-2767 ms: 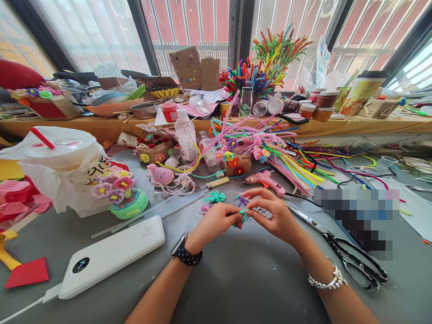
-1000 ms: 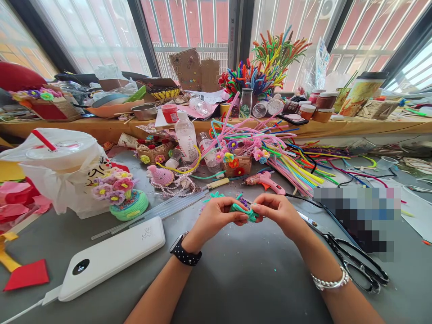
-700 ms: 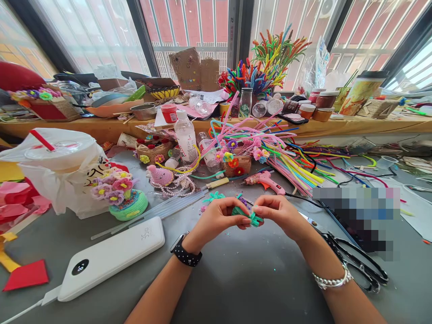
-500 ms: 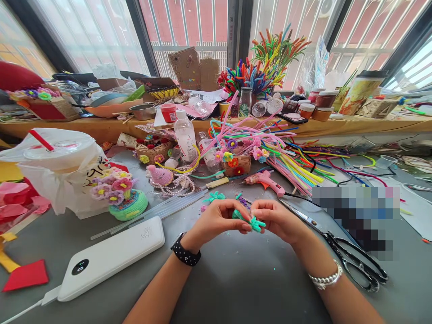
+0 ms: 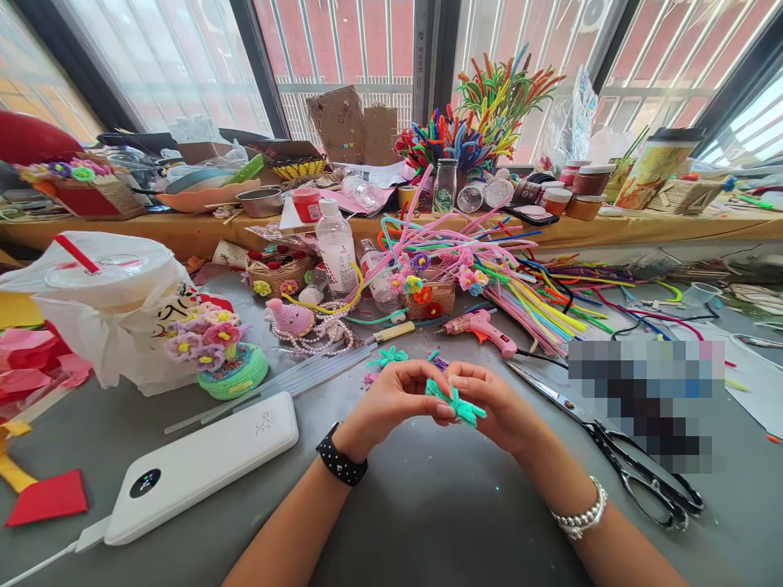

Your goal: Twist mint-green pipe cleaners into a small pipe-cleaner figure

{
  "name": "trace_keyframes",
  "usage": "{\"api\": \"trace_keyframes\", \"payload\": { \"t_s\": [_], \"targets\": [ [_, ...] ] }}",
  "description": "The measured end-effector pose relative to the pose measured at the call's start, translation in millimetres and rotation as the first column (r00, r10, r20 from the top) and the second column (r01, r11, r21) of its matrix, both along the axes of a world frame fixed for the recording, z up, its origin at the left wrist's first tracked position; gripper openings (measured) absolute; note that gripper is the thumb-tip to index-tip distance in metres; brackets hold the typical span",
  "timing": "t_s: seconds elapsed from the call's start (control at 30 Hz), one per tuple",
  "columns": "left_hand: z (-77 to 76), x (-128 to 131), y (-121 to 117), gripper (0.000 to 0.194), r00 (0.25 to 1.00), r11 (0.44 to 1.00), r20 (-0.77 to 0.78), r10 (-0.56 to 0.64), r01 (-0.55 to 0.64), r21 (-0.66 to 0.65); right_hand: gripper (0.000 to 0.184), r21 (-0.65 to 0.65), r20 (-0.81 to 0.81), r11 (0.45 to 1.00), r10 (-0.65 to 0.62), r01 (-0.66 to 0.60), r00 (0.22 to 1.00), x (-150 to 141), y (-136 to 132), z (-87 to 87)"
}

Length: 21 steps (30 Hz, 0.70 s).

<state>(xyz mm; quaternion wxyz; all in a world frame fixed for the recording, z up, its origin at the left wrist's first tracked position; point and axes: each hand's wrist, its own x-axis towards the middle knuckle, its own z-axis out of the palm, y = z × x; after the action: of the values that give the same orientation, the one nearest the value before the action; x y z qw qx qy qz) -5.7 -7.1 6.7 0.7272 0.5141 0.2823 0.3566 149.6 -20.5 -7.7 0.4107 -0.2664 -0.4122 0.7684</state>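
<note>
Grey tabletop (image 5: 404, 522) spans the lower frame. On it sit one white plastic bag (image 5: 77, 322) with one drink cup (image 5: 116, 265) at the left, one white power bank (image 5: 208, 469) at lower left and one pair of black-handled scissors (image 5: 596, 430) at lower right. The left hand (image 5: 400, 398) and right hand (image 5: 493, 401) meet at the centre, with one pink glue gun (image 5: 480, 328) beyond them. Both hands pinch one mint-green chenille piece (image 5: 468, 412), fuzzy and bundled, its narrow strands jutting rightward. One green chenille flower (image 5: 390, 356) lies just beyond the left hand. Print (image 5: 262, 421) on the power bank is too unclear to read.
</note>
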Motion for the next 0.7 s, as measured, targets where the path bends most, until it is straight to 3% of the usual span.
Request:
{"api": "trace_keyframes", "payload": {
  "t_s": [0.23, 0.33, 0.4, 0.5, 0.63, 0.7],
  "targets": [
    [-3.7, 5, 0, 0.017, 0.981, 0.989, 0.128, 0.145, -0.148, 0.014, 0.019, 0.001, 0.018, 0.998, -0.068, 0.068, 0.998, -2, 2, -1.7],
    [-4.9, 8, -1, 0.016, 0.956, 0.977, 0.206, 0.211, -0.203, -0.058, 0.018, 0.096, 0.037, 0.986, -0.137, 0.133, 0.990, -4, 2, -4.5],
    [-5.8, 9, -1, 0.016, 0.932, 0.958, 0.226, 0.284, -0.266, -0.108, 0.017, 0.225, 0.102, 0.955, -0.223, 0.196, 0.970, -6, 2, -6.3],
    [-6.8, 11, 0, 0.019, 0.900, 0.918, 0.196, 0.389, -0.363, -0.159, 0.017, 0.487, 0.256, 0.837, -0.408, 0.248, 0.876, -10, -1, -7.1],
    [-8.4, 12, 1, 0.022, 0.858, 0.861, 0.099, 0.504, -0.491, -0.132, 0.015, 0.772, 0.343, 0.590, -0.699, 0.235, 0.627, -14, -6, -7.7],
    [-9.7, 14, 1, 0.020, 0.835, 0.839, 0.078, 0.544, -0.538, -0.085, 0.013, 0.843, 0.340, 0.502, -0.777, 0.194, 0.530, -16, -9, -9.6]
  ]
}}
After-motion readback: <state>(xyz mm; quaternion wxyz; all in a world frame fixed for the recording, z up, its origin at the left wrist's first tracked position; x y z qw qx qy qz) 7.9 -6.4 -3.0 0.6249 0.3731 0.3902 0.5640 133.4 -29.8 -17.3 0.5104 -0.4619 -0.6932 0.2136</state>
